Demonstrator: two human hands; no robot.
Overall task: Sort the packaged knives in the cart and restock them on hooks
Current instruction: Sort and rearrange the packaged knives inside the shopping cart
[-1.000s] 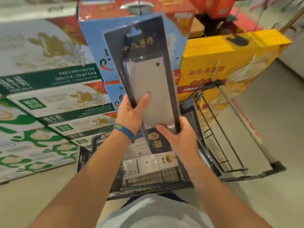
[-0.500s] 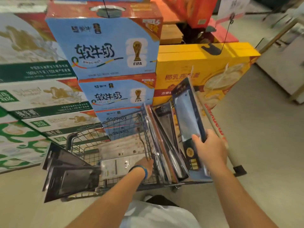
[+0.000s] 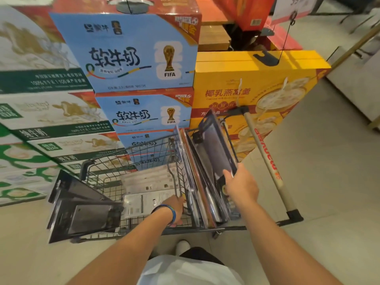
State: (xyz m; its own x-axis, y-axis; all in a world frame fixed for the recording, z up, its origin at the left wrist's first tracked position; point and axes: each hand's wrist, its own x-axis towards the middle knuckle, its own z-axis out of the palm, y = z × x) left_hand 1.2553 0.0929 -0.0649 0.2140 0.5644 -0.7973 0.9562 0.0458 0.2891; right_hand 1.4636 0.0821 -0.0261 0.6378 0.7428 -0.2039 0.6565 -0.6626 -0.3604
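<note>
A wire shopping cart [image 3: 107, 161] stands in front of me. My right hand [image 3: 241, 187] grips a dark-carded packaged knife [image 3: 219, 149] by its lower part and holds it on edge in the cart's right section, beside several other upright knife packs [image 3: 197, 173]. My left hand [image 3: 175, 206], with a blue wristband, reaches into the main basket and touches the white flat knife packs [image 3: 144, 190] lying there; its fingers are partly hidden. A stack of dark knife packs [image 3: 82, 214] lies over the cart's near left corner.
Stacked milk cartons [image 3: 127, 58] in blue, and green-and-white ones, rise behind and left of the cart. A yellow carton [image 3: 257, 87] stands behind at the right. The cart's handle bar [image 3: 265, 157] slants down the right side. Bare tiled floor [image 3: 329, 171] lies to the right.
A second ago both hands held one knife pack up in front of me. My right hand has since lowered it on edge into the cart's right section, and my left hand dropped into the basket.
</note>
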